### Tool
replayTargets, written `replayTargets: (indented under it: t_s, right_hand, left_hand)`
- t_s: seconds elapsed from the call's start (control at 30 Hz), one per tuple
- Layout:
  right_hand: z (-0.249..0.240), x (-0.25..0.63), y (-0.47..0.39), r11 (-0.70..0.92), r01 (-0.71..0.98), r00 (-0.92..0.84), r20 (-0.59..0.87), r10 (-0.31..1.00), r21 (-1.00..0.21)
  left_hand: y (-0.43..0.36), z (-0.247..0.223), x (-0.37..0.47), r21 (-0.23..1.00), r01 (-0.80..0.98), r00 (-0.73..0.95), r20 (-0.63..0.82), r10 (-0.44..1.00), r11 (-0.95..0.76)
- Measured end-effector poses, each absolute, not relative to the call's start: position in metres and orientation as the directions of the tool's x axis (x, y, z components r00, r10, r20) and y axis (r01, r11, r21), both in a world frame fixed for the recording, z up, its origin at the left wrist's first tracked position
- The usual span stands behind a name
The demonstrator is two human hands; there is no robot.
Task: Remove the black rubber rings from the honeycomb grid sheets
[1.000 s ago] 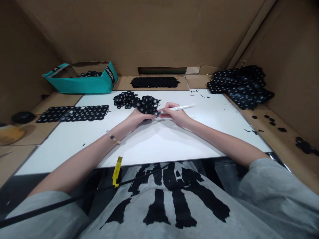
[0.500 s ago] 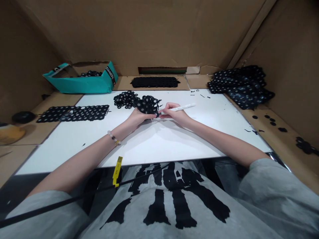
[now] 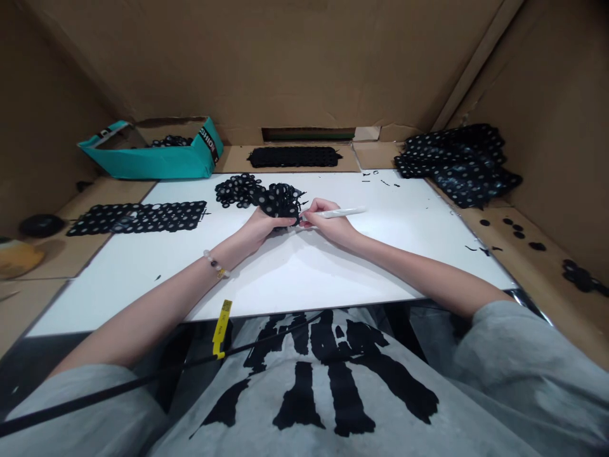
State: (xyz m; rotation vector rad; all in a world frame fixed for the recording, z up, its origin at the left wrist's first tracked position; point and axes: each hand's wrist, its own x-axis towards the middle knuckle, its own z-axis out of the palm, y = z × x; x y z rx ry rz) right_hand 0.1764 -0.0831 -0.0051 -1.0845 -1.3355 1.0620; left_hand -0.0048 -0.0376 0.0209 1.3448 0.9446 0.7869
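Over the white tabletop (image 3: 333,273), my left hand (image 3: 261,227) is closed on the near edge of a bunched black piece with pale dots (image 3: 278,198). Its thumb lies on top, and the other fingers are mostly hidden beneath. In my right hand (image 3: 328,221) is a slim white pen-like tool (image 3: 345,211), pinched between thumb and fingers. The tool's tip end points left at the piece's near right edge, close to my left thumb; whether it touches cannot be made out. A loose heap of dotted black rounds (image 3: 238,190) lies just left of the bunch, seemingly joined to it.
A flat dotted black sheet (image 3: 143,217) lies at left, behind it a teal box (image 3: 157,163) with dotted pieces inside. A black strip stack (image 3: 295,157) sits at the back. Crumpled dotted sheets (image 3: 461,165) fill the back right. Loose black discs (image 3: 518,235) and scraps lie at right.
My right hand and the white tool have shifted slightly left, closer to the bunched piece. My left hand keeps its hold; the whole view has moved a little.
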Motion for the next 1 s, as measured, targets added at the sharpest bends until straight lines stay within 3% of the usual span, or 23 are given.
replayTargets:
  t_s: [0.13, 0.33, 0.4, 0.5, 0.57, 0.63, 0.73, 0.83, 0.9, 1.0]
  right_hand:
    - [-0.006, 0.174, -0.085, 0.263, 0.23, -0.003, 0.27, 0.963, -0.937]
    - [-0.006, 0.176, -0.082, 0.288, 0.356, 0.018, 0.315, 0.949, -0.889]
    - [-0.006, 0.179, -0.077, 0.273, 0.298, 0.025, 0.293, 0.956, -0.915]
    - [-0.002, 0.193, -0.066, 0.278, 0.078, 0.017, 0.28, 0.96, -0.957]
    - [0.003, 0.21, -0.058, 0.306, 0.072, 0.076, 0.311, 0.947, -0.949]
    - [0.006, 0.23, -0.051, 0.279, 0.283, 0.162, 0.332, 0.929, -0.918]
    - [0.008, 0.253, -0.046, 0.126, 0.673, 0.155, 0.306, 0.939, -0.729]
    - [0.008, 0.257, -0.047, 0.119, 0.804, 0.081, 0.305, 0.949, -0.583]
    - [0.008, 0.246, -0.049, 0.212, 0.716, 0.021, 0.324, 0.946, -0.666]
    - [0.008, 0.221, -0.056, 0.178, 0.297, -0.098, 0.156, 0.983, -0.938]
  left_hand:
    - [-0.039, 0.023, -0.005, 0.995, 0.06, 0.45, -0.096, 0.888, 0.077]
    - [-0.042, 0.027, -0.004, 0.994, 0.072, 0.463, -0.111, 0.879, 0.087]
    - [-0.042, 0.03, -0.005, 0.989, 0.092, 0.47, -0.147, 0.87, 0.118]
    - [-0.044, 0.035, -0.005, 0.982, 0.112, 0.469, -0.188, 0.863, 0.153]
    - [-0.047, 0.04, -0.006, 0.981, 0.111, 0.47, -0.193, 0.862, 0.16]
    - [-0.051, 0.045, -0.007, 0.981, 0.119, 0.474, -0.194, 0.859, 0.155]
    - [-0.057, 0.053, -0.009, 0.977, 0.16, 0.467, -0.202, 0.861, 0.142]
    - [-0.059, 0.055, -0.01, 0.975, 0.177, 0.459, -0.202, 0.865, 0.134]
    - [-0.059, 0.052, -0.01, 0.977, 0.166, 0.475, -0.201, 0.857, 0.137]
    - [-0.057, 0.045, -0.009, 0.979, 0.144, 0.526, -0.202, 0.826, 0.148]
